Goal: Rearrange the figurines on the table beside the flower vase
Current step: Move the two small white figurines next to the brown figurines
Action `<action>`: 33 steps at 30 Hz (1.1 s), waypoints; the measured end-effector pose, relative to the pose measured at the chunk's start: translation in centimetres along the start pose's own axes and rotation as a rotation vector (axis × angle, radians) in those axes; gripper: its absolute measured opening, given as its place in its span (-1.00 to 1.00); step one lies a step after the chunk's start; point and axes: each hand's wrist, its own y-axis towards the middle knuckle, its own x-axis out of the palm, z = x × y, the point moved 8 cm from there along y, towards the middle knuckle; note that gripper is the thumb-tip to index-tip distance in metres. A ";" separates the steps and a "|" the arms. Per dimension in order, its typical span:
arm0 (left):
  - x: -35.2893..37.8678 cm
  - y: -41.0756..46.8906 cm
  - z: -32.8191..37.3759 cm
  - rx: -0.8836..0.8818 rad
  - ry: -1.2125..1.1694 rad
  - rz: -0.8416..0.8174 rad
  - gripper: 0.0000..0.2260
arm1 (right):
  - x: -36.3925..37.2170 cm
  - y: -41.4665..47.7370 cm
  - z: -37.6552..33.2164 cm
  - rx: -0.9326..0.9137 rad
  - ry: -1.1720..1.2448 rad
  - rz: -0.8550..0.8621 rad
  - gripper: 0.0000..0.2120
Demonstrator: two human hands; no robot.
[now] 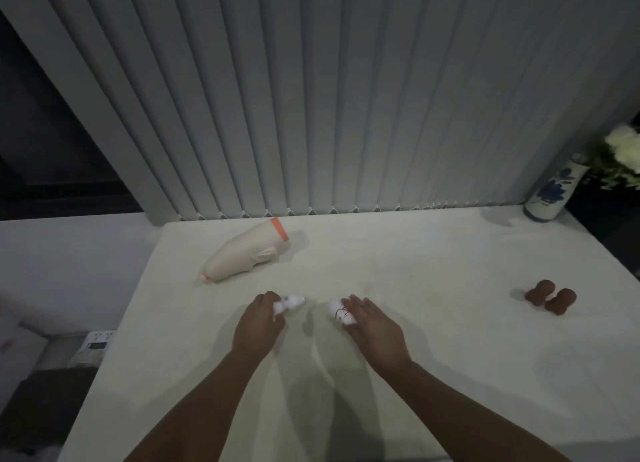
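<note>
Glazed vase, matt table

Head view looks forward and down across the table, hands close.

The flowers are blurred and cut off at right.

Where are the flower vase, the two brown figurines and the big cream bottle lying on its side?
flower vase (554,188): head view, on its blue-painted side.
brown figurines (550,296): head view, where the pair meets.
cream bottle (239,257): head view, middle of its body.
</note>
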 end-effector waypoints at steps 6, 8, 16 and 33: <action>2.8 2.5 5.6 0.057 -0.027 -0.058 -0.83 | -4.7 0.2 3.5 0.069 0.106 0.072 -0.73; 4.4 3.4 7.8 0.086 -0.021 -0.100 -0.84 | -6.6 0.2 5.4 0.122 0.128 0.064 -0.78; 10.5 7.1 19.2 0.098 -0.133 -0.202 -0.60 | -13.9 0.2 15.2 0.286 0.106 0.048 -0.75; 18.7 11.3 27.4 0.103 -0.065 -0.253 -0.71 | -16.0 3.6 24.6 0.208 -0.108 -0.098 -0.85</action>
